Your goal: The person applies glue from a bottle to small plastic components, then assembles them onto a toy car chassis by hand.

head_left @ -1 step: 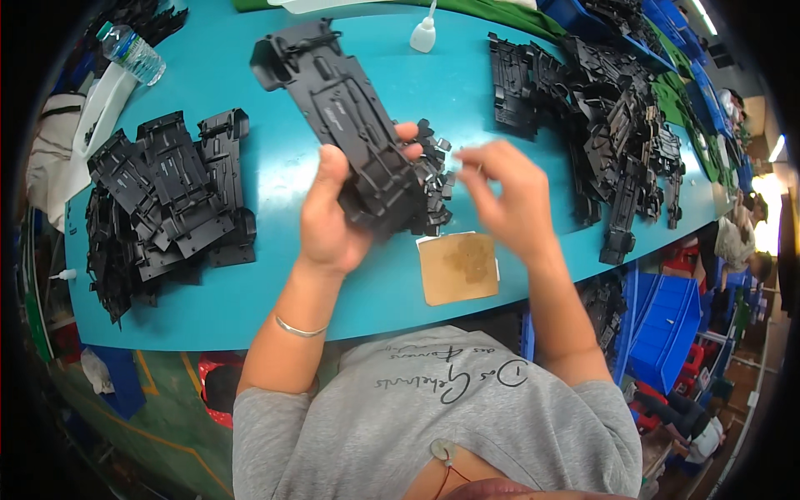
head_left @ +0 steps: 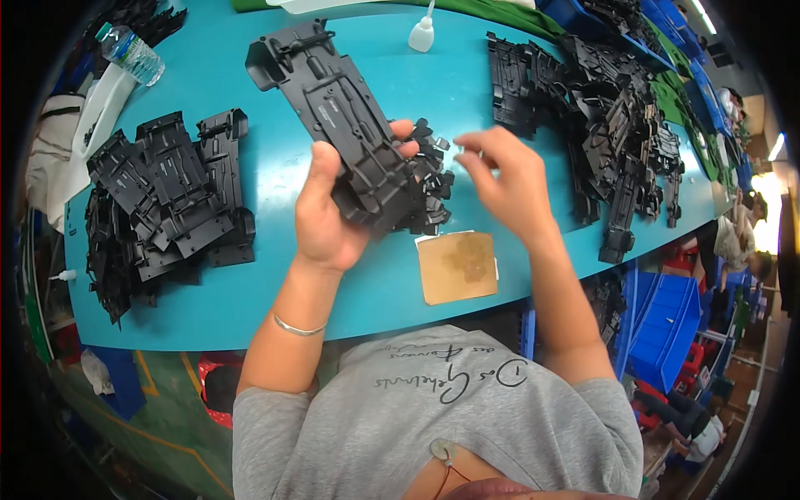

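Observation:
My left hand is wrapped round a long black moulded plastic chassis, tilted with its far end up and to the left. Its thumb lies along the near side, and fingertips show at the other edge. My right hand is raised just right of a heap of small black plastic clips. The thumb and forefinger are curled close together; anything pinched there is too small to make out. The chassis partly hides the heap. Below it, a brown square pad with a dark stain lies on the blue-green table.
Stacked black chassis lie at the left, and a larger pile at the right. At the back stand a white squeeze bottle and, far left, a water bottle. A blue crate sits beyond the right edge.
My right hand has shifted slightly up, away from the pad. The chassis in my left hand has moved a little to the left.

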Action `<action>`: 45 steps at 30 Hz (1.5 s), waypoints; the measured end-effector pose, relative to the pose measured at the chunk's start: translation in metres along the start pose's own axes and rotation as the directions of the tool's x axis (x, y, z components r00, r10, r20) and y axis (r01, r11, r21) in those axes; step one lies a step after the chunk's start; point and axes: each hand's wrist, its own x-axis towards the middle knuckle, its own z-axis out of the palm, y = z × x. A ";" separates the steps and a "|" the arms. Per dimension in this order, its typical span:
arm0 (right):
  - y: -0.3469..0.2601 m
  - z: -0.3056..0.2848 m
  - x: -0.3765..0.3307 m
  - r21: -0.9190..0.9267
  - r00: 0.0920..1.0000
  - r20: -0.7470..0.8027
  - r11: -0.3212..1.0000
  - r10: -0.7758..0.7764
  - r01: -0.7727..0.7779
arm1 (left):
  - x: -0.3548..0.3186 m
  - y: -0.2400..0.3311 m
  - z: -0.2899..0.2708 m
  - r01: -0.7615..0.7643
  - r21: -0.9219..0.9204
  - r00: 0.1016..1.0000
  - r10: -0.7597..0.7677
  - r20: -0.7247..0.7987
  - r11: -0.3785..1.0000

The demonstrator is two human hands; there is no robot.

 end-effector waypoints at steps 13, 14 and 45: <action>0.027 0.000 0.021 -0.072 0.947 0.275 0.986 0.163 -0.149 | 0.002 -0.003 -0.004 0.025 0.004 0.999 -0.025 0.020 1.000; 0.026 -0.004 0.014 -0.074 0.944 0.281 0.985 0.172 -0.158 | 0.000 -0.004 -0.003 0.033 0.011 0.999 -0.034 0.022 0.999; -0.007 -0.012 -0.088 0.013 0.986 0.145 0.997 -0.083 0.082 | 0.002 -0.003 -0.004 0.051 -0.075 0.996 -0.045 0.078 0.996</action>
